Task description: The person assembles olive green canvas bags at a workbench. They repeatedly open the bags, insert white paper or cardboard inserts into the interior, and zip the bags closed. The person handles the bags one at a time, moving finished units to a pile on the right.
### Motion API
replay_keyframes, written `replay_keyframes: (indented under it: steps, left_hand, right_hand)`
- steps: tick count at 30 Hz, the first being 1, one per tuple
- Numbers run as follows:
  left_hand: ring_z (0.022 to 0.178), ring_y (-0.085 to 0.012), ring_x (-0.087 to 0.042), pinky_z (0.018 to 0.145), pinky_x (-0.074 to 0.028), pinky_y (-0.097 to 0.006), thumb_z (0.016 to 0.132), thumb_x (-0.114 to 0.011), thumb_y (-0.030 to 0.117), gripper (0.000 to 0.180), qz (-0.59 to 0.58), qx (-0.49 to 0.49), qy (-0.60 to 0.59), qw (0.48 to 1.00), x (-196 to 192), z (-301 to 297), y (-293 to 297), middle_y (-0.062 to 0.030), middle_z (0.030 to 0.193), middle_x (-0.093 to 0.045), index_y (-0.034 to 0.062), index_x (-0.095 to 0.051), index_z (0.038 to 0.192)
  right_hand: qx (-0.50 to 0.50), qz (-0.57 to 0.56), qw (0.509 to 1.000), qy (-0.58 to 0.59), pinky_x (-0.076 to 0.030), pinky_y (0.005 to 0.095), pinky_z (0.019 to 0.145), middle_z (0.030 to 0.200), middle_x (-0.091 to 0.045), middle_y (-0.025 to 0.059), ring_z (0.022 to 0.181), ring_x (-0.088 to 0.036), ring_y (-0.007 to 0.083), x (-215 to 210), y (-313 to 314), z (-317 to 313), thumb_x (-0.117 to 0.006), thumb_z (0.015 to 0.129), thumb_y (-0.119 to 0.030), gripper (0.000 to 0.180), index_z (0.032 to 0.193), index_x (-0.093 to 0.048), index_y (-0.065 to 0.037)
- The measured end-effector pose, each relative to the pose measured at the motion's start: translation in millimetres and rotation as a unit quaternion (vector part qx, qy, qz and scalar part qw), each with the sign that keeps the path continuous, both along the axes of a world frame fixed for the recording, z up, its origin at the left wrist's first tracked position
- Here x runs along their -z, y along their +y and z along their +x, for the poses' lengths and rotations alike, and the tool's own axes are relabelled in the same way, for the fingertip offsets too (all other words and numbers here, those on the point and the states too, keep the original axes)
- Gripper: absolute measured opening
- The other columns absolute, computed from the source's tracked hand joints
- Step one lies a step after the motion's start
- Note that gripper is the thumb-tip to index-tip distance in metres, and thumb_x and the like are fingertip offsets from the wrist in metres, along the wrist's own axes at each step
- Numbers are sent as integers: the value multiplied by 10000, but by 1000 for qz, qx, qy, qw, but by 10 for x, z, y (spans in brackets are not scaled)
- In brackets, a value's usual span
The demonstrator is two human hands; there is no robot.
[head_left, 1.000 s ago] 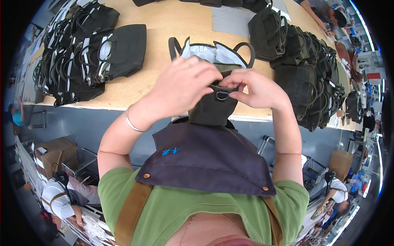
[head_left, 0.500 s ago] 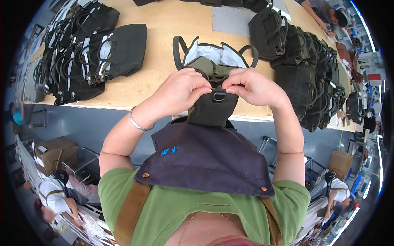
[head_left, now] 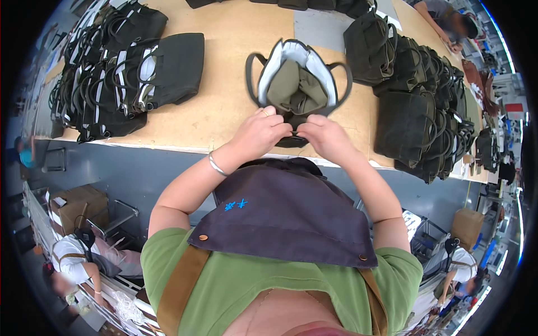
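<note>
Tan worktable (head_left: 230, 73), dark handbags piled left (head_left: 178, 70) and right (head_left: 404, 126) | open olive two-handled tote (head_left: 297, 84) near its front edge; pale-lined mouth lies beyond the fingers, near rim between them | left hand (head_left: 260, 133): thumb and fingers pinching that rim | right hand (head_left: 326, 137): pinching it too, just beside the left's fingertips

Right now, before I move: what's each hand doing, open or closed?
Left hand: closed, fingers pinching the near edge of the dark bag.
Right hand: closed, fingers pinching the same edge, beside the left.
</note>
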State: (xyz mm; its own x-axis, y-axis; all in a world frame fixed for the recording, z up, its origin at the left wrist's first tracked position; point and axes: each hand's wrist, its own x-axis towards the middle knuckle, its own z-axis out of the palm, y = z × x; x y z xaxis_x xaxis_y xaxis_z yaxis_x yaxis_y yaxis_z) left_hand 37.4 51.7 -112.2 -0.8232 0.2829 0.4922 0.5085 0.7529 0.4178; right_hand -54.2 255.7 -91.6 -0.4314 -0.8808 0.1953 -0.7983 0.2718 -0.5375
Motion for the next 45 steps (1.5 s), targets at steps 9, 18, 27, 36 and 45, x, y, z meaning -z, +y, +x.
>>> replay_keyframes:
  steps: [9, 18, 27, 36, 45]
  left_hand:
    - [917, -265, -542, 819, -458, -350, 818, -713, 179, 385, 313, -294, -138, 893, 132, 120, -348, -132, 1034, -553, 31, -587, 1150]
    - [1095, -327, -481, 933, -406, -410, 834, -660, 122, 443, 178, -169, -56, 968, -138, -123, -21, -153, 1238, -497, 44, -548, 1256]
    - [984, -189, -579, 870, -442, -340, 884, -668, 222, 295, 399, -170, -234, 870, 42, -202, -420, -92, 1088, -648, 46, -631, 1118]
    - [918, -106, -563, 879, -433, -292, 968, -580, 254, 230, 548, -216, -265, 763, 247, 258, -807, -35, 1072, -659, 50, -628, 1062]
    - [779, -58, -521, 700, -450, -225, 942, -615, 133, 112, 488, -185, -239, 819, 143, 179, -571, 17, 843, -577, 40, -607, 1005]
  right_hand:
    - [335, -155, 929, 4, -441, 405, 926, 1200, -538, 147, 1170, -477, 290, -153, 191, -411, -735, 800, -240, 383, 1141, -632, -101]
    - [104, -35, 993, -40, -470, 427, 887, 1059, -620, 138, 1018, -582, 330, -185, -529, -513, -598, 704, -56, 192, 878, -679, -68]
    - [-13, -115, 992, 54, -461, 346, 874, 1083, -647, 81, 1048, -593, 288, -378, -429, -656, -486, 638, 148, 196, 675, -563, -29]
    - [108, 191, 974, 52, -492, 412, 788, 903, -683, 91, 871, -648, 314, -219, 541, -846, -541, 675, 97, 265, 798, -702, -74]
    - [-67, 409, 907, 73, -529, 370, 800, 960, -660, 105, 1019, -642, 248, -72, -1075, 149, -829, 674, -318, 518, 1076, -640, -51]
